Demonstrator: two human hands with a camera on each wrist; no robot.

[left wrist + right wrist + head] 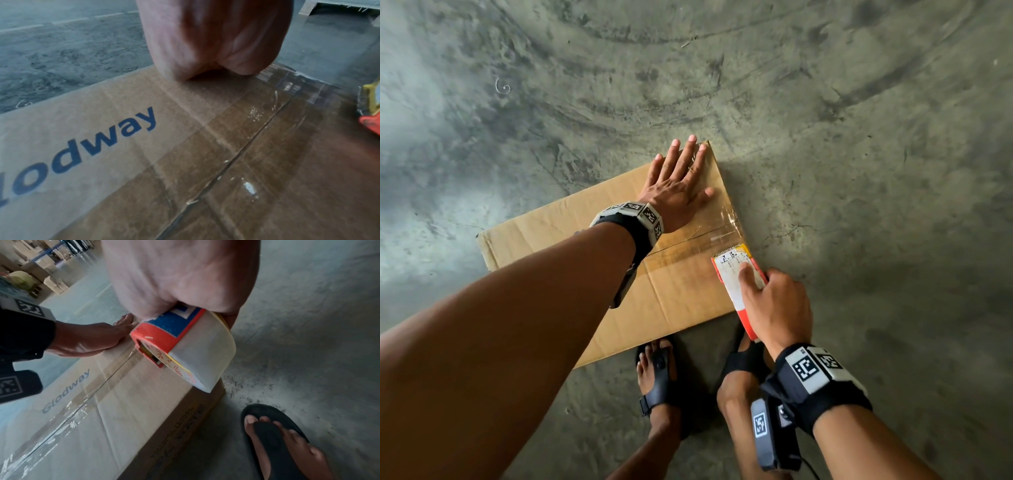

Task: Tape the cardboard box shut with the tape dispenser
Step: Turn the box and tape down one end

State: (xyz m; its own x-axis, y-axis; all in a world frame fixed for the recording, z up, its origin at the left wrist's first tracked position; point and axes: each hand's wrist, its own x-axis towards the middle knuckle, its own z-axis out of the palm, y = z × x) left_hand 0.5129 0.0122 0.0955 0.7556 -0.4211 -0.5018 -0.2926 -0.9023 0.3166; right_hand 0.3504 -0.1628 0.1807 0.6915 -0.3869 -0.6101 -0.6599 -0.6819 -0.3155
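Note:
A brown cardboard box [571, 246] with blue lettering stands on the concrete floor, flaps closed. Clear tape [242, 146] runs along its centre seam to the right edge. My left hand [679, 186] lies flat on the far right corner of the box top, fingers straight and spread. My right hand [774, 301] grips a red tape dispenser [739, 279] with a white label and a roll of clear tape [205, 356]. The dispenser is at the box's right edge, near the end of the seam. In the left wrist view only the heel of the palm [205, 48] shows.
Bare grey concrete floor [859, 137] surrounds the box. My two feet in black sandals [661, 380] stand just below the box's near edge. Stacked cartons [47, 280] are far off in the right wrist view.

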